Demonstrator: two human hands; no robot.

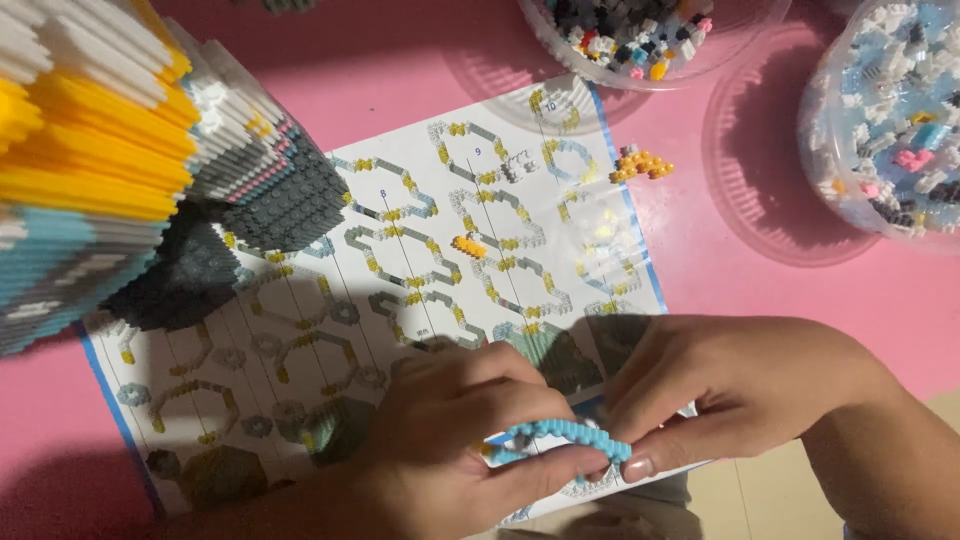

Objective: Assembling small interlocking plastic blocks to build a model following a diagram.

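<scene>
Your left hand (455, 440) and your right hand (730, 390) meet at the near edge of the view, and both pinch the same curved strip of light blue bricks (560, 435). Your left fingers close around its left end and your right thumb and fingers clamp its right end, so the strip spans the small gap between them.

Under both hands lies an instruction sheet (400, 290) with a blue border, printed with diagrams of yellow and grey brick rings, flat on the pink counter (780, 280). Just beyond your left hand, near the middle of the sheet, sits a small orange piece (468, 245).

Farther out from your right hand, beside the sheet's far edge, a little cluster of yellow bricks (640, 163) rests on the counter. Well beyond your left hand, a large layered brick model (110, 150) in yellow, white, grey and pale blue overlaps the sheet's corner. Past your right hand stand two clear tubs of mixed bricks, one (640, 35) at the far edge and one (890, 110) off to the right.
</scene>
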